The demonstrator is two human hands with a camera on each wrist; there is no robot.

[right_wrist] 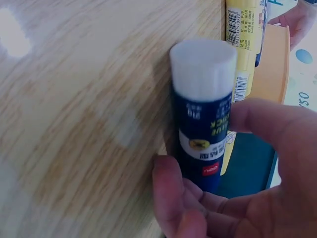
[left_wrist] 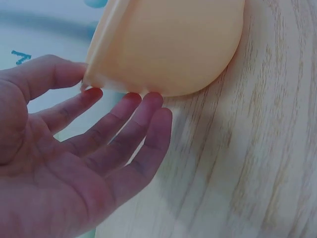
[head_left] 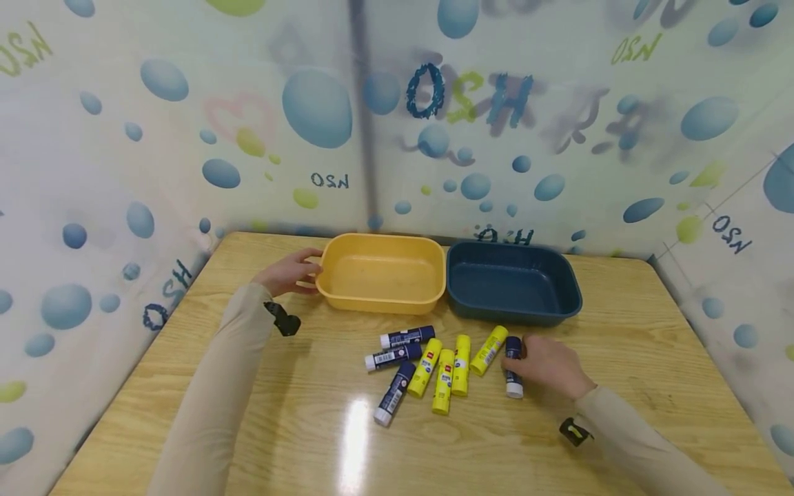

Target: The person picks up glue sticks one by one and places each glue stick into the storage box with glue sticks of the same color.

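Note:
My right hand [head_left: 555, 365] pinches a navy glue stick [right_wrist: 200, 124] with a white end between thumb and fingers, in front of the dark blue bin; its white end faces the table's front. My left hand [head_left: 288, 272] is at the left end of the yellow bin [head_left: 381, 304]. In the left wrist view its thumb and index finger pinch the bin's rim, and the other fingertips touch the outer wall. Several yellow glue sticks [head_left: 462, 365] lie between the hands, beside three navy ones, among them a navy glue stick [head_left: 395, 394] nearest the front.
The dark blue bin [head_left: 515, 313] stands right beside the yellow one at the back of the wooden table [head_left: 298, 427]. Both bins hold nothing visible. A wall covering [head_left: 397, 158] with blue and green spots rises behind the table and along its sides.

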